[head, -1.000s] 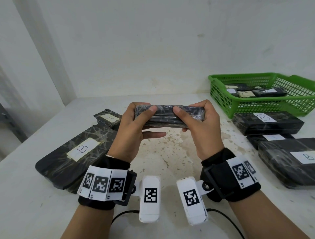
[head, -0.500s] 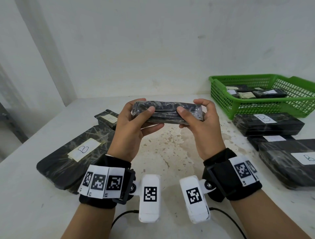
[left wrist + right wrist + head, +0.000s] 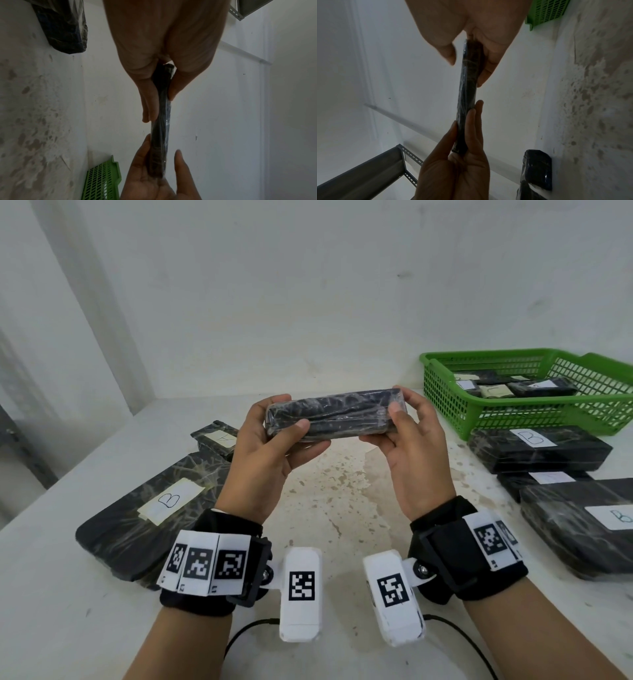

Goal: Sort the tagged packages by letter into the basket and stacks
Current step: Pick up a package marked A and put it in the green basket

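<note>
Both hands, left hand (image 3: 270,453) and right hand (image 3: 416,446), gripped the wrapped package (image 3: 330,417) above the surface (tag unseen); guessing its letter risked missorting near the basket (image 3: 442,381)

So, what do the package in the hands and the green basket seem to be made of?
The held package, gripped by the left hand and the right hand, looks wrapped in clear glossy plastic film over something black: it shows wrinkles and small highlights. What is inside cannot be told. The green basket looks like moulded plastic: an even colour, a regular grid of slots, a smooth rim.
</note>
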### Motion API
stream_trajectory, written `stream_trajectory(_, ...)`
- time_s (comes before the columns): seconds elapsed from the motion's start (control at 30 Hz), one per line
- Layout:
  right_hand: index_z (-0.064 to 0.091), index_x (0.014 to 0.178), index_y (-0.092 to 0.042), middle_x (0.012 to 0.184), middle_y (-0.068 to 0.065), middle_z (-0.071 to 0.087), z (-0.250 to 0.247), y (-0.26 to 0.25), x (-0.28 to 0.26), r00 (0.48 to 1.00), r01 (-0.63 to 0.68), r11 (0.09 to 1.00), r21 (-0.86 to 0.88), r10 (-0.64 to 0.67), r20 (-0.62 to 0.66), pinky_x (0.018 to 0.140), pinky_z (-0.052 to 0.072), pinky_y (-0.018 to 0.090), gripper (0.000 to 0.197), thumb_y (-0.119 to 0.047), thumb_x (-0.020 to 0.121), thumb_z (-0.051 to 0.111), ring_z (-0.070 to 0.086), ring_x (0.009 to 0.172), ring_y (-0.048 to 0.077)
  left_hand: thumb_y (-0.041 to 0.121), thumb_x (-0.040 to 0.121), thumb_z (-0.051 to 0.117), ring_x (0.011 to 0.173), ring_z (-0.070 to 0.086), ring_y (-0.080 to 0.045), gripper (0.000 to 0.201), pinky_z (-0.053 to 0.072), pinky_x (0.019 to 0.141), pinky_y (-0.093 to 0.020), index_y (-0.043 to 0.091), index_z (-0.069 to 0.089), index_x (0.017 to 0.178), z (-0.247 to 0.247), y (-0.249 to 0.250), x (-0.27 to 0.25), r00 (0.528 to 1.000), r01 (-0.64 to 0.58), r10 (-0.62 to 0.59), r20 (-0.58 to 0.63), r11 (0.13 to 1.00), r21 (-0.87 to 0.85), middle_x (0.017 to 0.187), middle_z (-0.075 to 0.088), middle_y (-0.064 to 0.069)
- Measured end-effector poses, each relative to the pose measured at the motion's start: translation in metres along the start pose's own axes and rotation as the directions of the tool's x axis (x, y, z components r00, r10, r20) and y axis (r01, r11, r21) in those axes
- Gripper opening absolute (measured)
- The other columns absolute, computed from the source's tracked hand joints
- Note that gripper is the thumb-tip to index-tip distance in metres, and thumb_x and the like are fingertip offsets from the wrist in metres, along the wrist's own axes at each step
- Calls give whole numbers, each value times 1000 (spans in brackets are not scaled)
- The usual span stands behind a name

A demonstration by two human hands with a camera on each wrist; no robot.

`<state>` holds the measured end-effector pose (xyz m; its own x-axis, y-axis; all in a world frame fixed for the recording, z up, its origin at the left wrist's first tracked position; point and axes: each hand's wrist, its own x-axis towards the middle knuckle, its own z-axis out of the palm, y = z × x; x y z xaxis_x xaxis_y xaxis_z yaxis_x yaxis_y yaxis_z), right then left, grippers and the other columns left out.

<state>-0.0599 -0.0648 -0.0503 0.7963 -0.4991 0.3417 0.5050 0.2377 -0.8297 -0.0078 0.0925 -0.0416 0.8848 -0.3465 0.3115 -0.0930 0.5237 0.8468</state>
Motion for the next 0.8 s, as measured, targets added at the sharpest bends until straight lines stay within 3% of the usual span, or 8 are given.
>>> stream_trajectory(0.17,47,128,-15,106,13,68,0,2,0,1000,-5,996,-85,5,-5,81,58,30,36,-3,96,57,69,92,18,-9,94,48,85,73,-25,29,61,70,-30,12,47,114,0,-1,0,1000,8,-8,-19,1000,0,112,61,-17)
stream_trajectory(0.33,46,123,-17,100,5,68,0,1,2,999,18,997,-75,-21,-36,75,57,28,34,0,95,57,70,85,11,-2,97,46,86,73,-25,22,61,75,-33,10,48,115,1,2,0,999,42,-40,34,998,-45,102,69,-11)
stream_trajectory(0.43,46,122,-20,101,4,68,1,-2,1,998,30,998,-60,-33,-50,72,54,23,35,-10,93,63,69,85,10,-4,99,40,85,74,-25,21,62,74,-34,9,48,114,3,2,0,997,73,-70,43,994,-78,100,69,-11)
stream_trajectory(0.53,43,128,-18,107,3,69,2,-2,-3,1000,11,994,-113,-13,-22,73,53,20,60,-26,79,75,68,90,8,-6,100,39,84,74,-25,23,62,74,-33,8,47,116,4,0,-1,997,76,-74,32,996,-52,99,69,-12)
stream_trajectory(0.63,41,132,-17,109,4,68,2,2,-3,999,9,986,-167,-14,-30,72,52,18,61,-9,82,76,67,87,5,-4,98,43,83,74,-25,23,62,74,-33,10,48,116,3,1,-1,997,76,-75,35,997,-31,90,75,-6)
stream_trajectory(0.73,43,129,-16,106,3,67,1,2,-3,997,40,986,-160,-49,-54,73,53,19,59,-2,82,75,67,86,4,6,88,58,87,74,-26,25,61,73,-34,11,51,111,4,1,-3,997,78,-78,25,997,-20,99,72,-10)
stream_trajectory(0.8,42,129,-16,109,3,66,3,4,-5,998,51,982,-180,-59,-38,76,53,19,59,-1,82,74,67,87,3,-1,88,59,82,74,-24,24,61,69,-30,11,51,107,4,0,-3,998,65,-64,-13,998,15,100,68,-12)
